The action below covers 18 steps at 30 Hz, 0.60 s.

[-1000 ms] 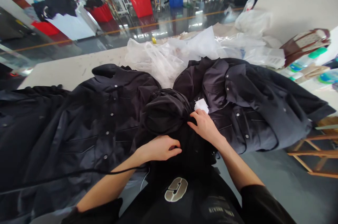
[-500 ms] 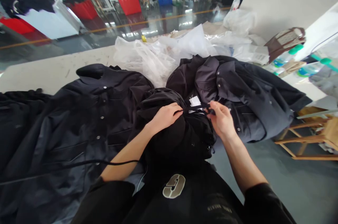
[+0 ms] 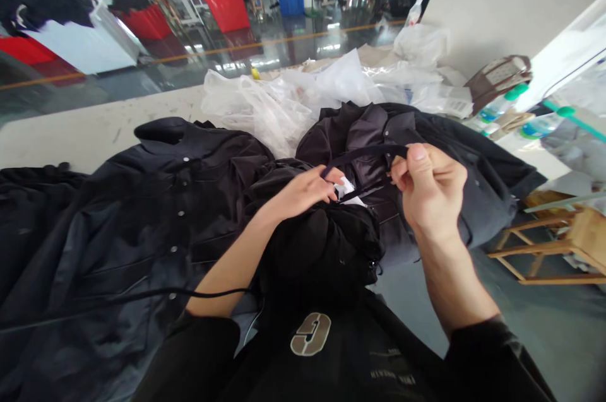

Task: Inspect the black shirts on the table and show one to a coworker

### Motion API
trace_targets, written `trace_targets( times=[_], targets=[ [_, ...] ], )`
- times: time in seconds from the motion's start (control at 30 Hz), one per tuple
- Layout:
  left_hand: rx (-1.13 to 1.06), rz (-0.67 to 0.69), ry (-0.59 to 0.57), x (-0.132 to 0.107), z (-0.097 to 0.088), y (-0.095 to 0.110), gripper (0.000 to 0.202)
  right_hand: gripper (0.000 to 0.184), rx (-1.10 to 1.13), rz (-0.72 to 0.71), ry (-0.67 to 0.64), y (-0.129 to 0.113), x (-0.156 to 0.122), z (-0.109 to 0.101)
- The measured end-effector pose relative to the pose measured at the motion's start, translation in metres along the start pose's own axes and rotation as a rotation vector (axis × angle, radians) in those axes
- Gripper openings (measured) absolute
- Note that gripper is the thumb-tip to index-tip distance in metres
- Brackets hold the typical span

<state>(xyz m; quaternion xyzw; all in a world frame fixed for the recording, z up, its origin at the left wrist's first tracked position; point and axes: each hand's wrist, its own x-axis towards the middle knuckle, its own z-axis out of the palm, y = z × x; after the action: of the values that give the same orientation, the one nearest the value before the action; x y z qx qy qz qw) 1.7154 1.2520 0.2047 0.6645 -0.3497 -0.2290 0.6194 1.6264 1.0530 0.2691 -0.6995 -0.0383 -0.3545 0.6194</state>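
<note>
A narrow black fabric strip stretches between my hands in an upper and a lower strand. My right hand, raised at the right, is closed on its end between thumb and fingers. My left hand pinches the strip close to a bunched black garment in front of my body. Beneath the strands a white label shows. A dark jacket with snap buttons lies spread at left, and another dark jacket is heaped at right.
Clear plastic bags are piled along the back of the table. Bottles and a brown bag stand at the right. A wooden stool is on the floor there. Red bins sit across the aisle.
My right hand has moved up and right, drawing the strip out into a longer loop. My left hand has shifted slightly up and right, and the label beneath is partly covered.
</note>
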Motion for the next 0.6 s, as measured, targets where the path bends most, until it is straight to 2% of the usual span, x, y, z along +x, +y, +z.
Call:
trace_targets(
  times=[0.07,0.13,0.17,0.23,0.33,0.4,0.47,0.5,0.53,0.6],
  targets=[
    [0.247,-0.077,-0.123,0.008,0.011,-0.016,0.029,0.045,-0.009,-0.044,-0.034,-0.009,0.002,0.006],
    [0.431,-0.067,-0.154,0.014,0.02,-0.026,0.017,0.044,0.021,-0.067,-0.048,-0.014,0.005,0.013],
    [0.466,-0.043,-0.14,0.015,0.023,-0.029,0.014,0.045,0.052,-0.083,-0.033,-0.016,0.008,0.016],
    [0.456,0.014,-0.096,0.015,0.026,-0.027,0.024,0.045,0.101,-0.119,0.02,-0.022,0.016,0.023],
    [0.405,0.104,0.005,0.007,0.026,-0.017,0.036,0.047,0.112,-0.164,0.084,-0.034,0.028,0.031],
    [0.335,0.109,0.066,-0.001,0.027,-0.011,0.037,0.042,0.119,-0.155,0.101,-0.038,0.024,0.035],
    [0.223,0.073,0.135,-0.007,0.027,-0.008,0.037,0.027,0.06,-0.102,0.096,-0.029,0.003,0.039],
    [0.169,0.056,0.177,-0.009,0.027,-0.008,0.038,0.025,-0.014,-0.055,0.066,-0.02,-0.013,0.041],
    [0.12,0.046,0.219,-0.011,0.028,-0.008,0.04,0.039,-0.117,-0.017,0.033,-0.006,-0.033,0.042],
    [0.023,0.048,0.284,-0.013,0.028,-0.009,0.043,0.069,-0.324,0.091,-0.14,0.026,-0.075,0.045]
  ],
)
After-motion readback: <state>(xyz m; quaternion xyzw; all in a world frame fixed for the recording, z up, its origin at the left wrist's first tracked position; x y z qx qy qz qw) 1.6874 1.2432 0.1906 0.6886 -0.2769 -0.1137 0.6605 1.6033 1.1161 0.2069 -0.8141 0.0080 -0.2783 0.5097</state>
